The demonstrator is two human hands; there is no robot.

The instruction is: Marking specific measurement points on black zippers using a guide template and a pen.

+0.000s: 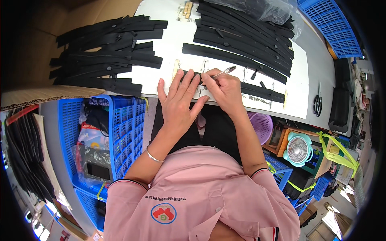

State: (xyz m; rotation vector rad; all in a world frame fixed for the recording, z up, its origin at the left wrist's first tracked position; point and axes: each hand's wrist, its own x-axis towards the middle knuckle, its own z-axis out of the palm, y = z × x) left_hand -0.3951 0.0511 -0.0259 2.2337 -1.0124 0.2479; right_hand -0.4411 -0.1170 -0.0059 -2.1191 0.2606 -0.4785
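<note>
White board (298,80): the landmark, lying on the grey table (321,66), with pen marks along its near side.
Left hand (179,94): palm down over the white board's near edge, fingers spread apart and thumb held wide, fingertips on the black strip.
Right hand (224,89): over the white board's near edge, just beside the left hand, fingers clamped on the pen.
Pen (226,72): tilted above the white board's near part, its clear end pointing up to the right; whether the tip touches anything, I cannot tell.
Black strip (267,93): along the near edge of the white board, running under both hands, partly hidden by them.
Single strip (233,58): on the white board, beyond the hands, slanting down toward the right.
Right pile (241,34): many black strips overlapping on the white board's far right part.
Left pile (108,54): more black strips fanned across the white board's left end, beside cardboard (52,95).
Wooden pieces (187,10): at the far side of the white board.
Scissors (317,104): on the table, right of the white board.
Blue crate (111,140): below the white board's left end, holding bagged items.
Fan (298,149): below the white board's right end.
</note>
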